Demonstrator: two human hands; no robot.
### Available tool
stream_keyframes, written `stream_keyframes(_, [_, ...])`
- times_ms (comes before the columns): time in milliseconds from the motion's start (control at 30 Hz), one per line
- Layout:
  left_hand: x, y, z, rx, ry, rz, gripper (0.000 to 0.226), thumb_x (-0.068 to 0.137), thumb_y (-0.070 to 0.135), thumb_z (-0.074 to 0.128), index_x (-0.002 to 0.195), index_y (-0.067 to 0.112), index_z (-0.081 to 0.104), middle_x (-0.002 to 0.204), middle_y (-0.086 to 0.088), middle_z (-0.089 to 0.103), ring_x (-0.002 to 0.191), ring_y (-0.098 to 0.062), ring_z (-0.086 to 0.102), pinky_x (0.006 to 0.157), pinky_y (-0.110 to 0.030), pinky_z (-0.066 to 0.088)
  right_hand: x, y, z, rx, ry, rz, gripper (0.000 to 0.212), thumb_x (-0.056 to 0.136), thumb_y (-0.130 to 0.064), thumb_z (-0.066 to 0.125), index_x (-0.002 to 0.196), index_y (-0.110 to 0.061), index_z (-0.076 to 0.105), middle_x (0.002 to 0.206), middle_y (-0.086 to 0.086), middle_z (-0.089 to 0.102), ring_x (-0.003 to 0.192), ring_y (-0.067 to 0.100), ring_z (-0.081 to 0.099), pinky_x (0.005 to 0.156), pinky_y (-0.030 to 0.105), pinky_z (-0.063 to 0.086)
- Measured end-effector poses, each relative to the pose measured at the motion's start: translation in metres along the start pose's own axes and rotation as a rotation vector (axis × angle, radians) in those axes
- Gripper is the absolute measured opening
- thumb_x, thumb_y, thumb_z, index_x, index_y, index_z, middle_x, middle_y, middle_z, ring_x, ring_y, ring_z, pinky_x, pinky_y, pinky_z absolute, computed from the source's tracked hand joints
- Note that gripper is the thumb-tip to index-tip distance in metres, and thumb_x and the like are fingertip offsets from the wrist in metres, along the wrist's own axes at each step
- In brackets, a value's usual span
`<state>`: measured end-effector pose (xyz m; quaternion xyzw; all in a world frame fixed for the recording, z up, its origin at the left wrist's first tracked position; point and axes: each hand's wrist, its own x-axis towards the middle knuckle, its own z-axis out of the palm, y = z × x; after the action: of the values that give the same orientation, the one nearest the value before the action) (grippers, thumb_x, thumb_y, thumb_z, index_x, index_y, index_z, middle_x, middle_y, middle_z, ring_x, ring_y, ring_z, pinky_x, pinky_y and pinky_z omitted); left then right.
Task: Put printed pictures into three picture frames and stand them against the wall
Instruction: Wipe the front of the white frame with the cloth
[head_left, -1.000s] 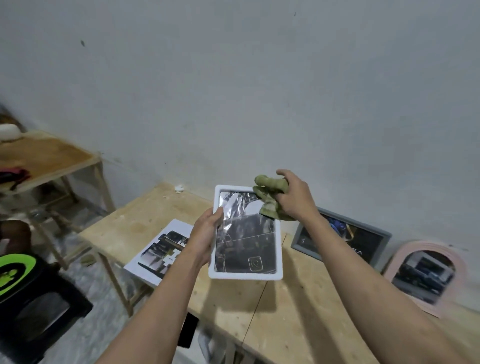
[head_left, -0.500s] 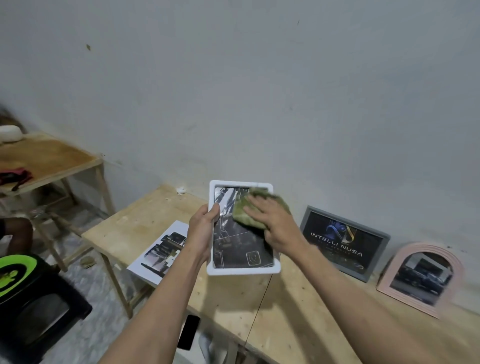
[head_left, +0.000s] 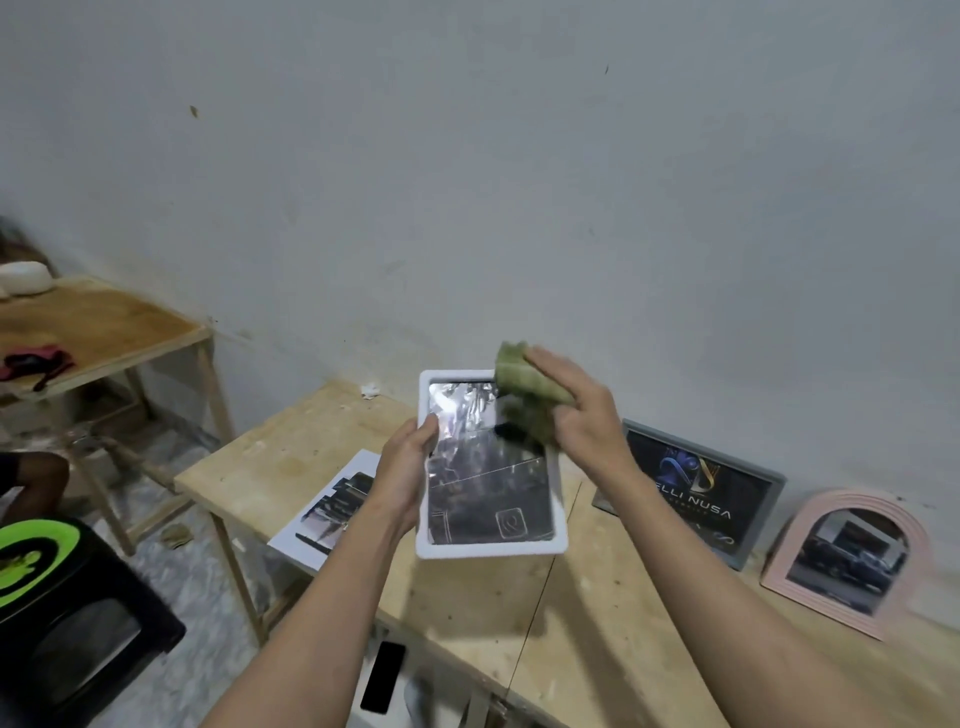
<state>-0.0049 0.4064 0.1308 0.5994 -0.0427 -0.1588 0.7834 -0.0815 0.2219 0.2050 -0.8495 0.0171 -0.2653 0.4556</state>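
**Third frame in hand, glass under the cloth**

Head view: Your left hand (head_left: 408, 470) grips the white picture frame (head_left: 491, 548) by its left edge, thumb lying over the front rim and fingers hidden behind, holding it upright in the air above the plywood table (head_left: 467, 618). A dark printed picture already sits behind the glazing. Your right hand (head_left: 576, 415) presses a folded green cloth (head_left: 524, 387) against the frame's upper right corner; the fingers lie fairly straight over the cloth, and whether the thumb pinches it from below cannot be told.

Against the wall (head_left: 519, 182) the grey frame (head_left: 691, 491) and the pink arched frame (head_left: 852, 561) lean with pictures in them, side by side and apart. A loose printed sheet (head_left: 332, 506) lies flat on the table just left of your left wrist. A second wooden table (head_left: 98, 327) stands further left, and a black stool (head_left: 67, 608) sits on the floor below it.

Judging by the one-handed hold, the white frame is probably light and stiff, but its shiny front looks slick and likely breakable. Take it by the rim, not the pane, so you leave no fresh marks. When you lean it, set the bottom edge down first on the bare wood left of the grey frame; smooth plywood may let it slide.
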Motion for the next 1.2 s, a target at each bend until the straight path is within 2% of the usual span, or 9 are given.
stream_keyframes(133, [-0.007,0.016,0.014,-0.152,-0.038,0.053,0.018,0.099,0.023,0.057,0.097,0.022,0.076,0.097,-0.012,0.075,0.091,-0.032,0.068,0.084,-0.047,0.053,0.020,0.001,0.029,-0.421,-0.140,-0.323,0.077,0.064,0.006,0.040,0.135,-0.017,0.057,0.151,0.003,0.040,0.144,0.020,0.028,0.121,0.036,0.013])
stream_keyframes(333, [-0.009,0.031,-0.016,-0.190,0.081,0.056,0.012,0.097,0.021,0.060,0.095,0.012,0.068,0.101,-0.022,0.071,0.094,-0.034,0.066,0.092,-0.053,0.050,-0.039,0.017,0.086,-0.299,-0.456,-0.383,0.070,0.064,0.014,0.040,0.125,-0.010,0.065,0.146,0.001,0.045,0.145,0.011,0.026,0.122,0.030,0.011])
stream_keyframes(433, [-0.004,0.027,-0.036,-0.097,0.142,0.074,0.018,0.091,0.036,0.062,0.091,0.022,0.073,0.093,-0.009,0.070,0.089,-0.028,0.061,0.081,-0.047,0.045,-0.065,0.010,0.087,-0.145,-0.687,-0.131,0.055,0.077,0.013,0.045,0.117,-0.013,0.071,0.134,-0.001,0.059,0.129,0.002,0.046,0.115,0.026,0.030])
stream_keyframes(500, [-0.001,0.025,-0.046,-0.049,0.145,0.098,0.020,0.093,0.036,0.059,0.097,0.022,0.073,0.098,-0.002,0.073,0.093,-0.025,0.063,0.085,-0.043,0.045,-0.068,-0.001,0.074,0.017,-0.776,0.122,0.058,0.076,0.016,0.044,0.109,-0.021,0.075,0.108,0.004,0.072,0.092,0.012,0.065,0.084,0.031,0.054])
stream_keyframes(567, [-0.001,0.029,-0.051,-0.033,0.134,0.103,0.019,0.097,0.033,0.056,0.100,0.022,0.071,0.096,0.002,0.073,0.091,-0.022,0.063,0.078,-0.037,0.045,-0.056,-0.014,0.060,0.142,-0.635,0.174,0.060,0.071,0.015,0.045,0.102,-0.025,0.077,0.098,0.003,0.075,0.082,0.022,0.068,0.074,0.036,0.057])
stream_keyframes(733, [-0.007,0.036,-0.034,-0.185,0.024,0.034,0.020,0.099,0.025,0.055,0.105,0.016,0.071,0.091,-0.011,0.074,0.072,-0.027,0.069,0.067,-0.037,0.054,0.013,-0.044,0.054,-0.052,-0.012,-0.149,0.072,0.064,0.010,0.039,0.125,-0.018,0.066,0.135,-0.002,0.059,0.130,0.010,0.048,0.115,0.026,0.031])
stream_keyframes(867, [-0.013,0.049,-0.011,-0.268,0.018,0.039,0.021,0.093,0.022,0.051,0.090,0.012,0.070,0.080,-0.015,0.069,0.065,-0.027,0.067,0.064,-0.035,0.053,0.016,-0.049,0.097,-0.378,-0.192,-0.385,0.072,0.067,0.003,0.036,0.135,-0.010,0.056,0.149,0.009,0.043,0.144,0.022,0.028,0.119,0.026,0.005])
stream_keyframes(1033, [-0.007,0.053,-0.034,-0.378,0.004,-0.051,0.054,0.096,0.043,0.056,0.122,-0.005,0.063,0.099,-0.019,0.071,0.093,-0.033,0.069,0.086,-0.042,0.056,-0.023,-0.026,0.117,-0.326,-0.335,-0.432,0.067,0.071,0.005,0.040,0.135,-0.011,0.056,0.147,0.005,0.046,0.143,0.014,0.029,0.121,0.037,0.015])
stream_keyframes(1200, [-0.001,0.060,-0.052,-0.160,0.108,0.097,0.026,0.100,0.030,0.053,0.106,0.012,0.071,0.102,-0.018,0.074,0.080,-0.031,0.070,0.078,-0.044,0.054,-0.073,-0.009,0.105,-0.262,-0.718,-0.353,0.052,0.079,-0.009,0.037,0.119,-0.013,0.069,0.137,0.001,0.057,0.136,0.005,0.039,0.119,0.029,0.023])
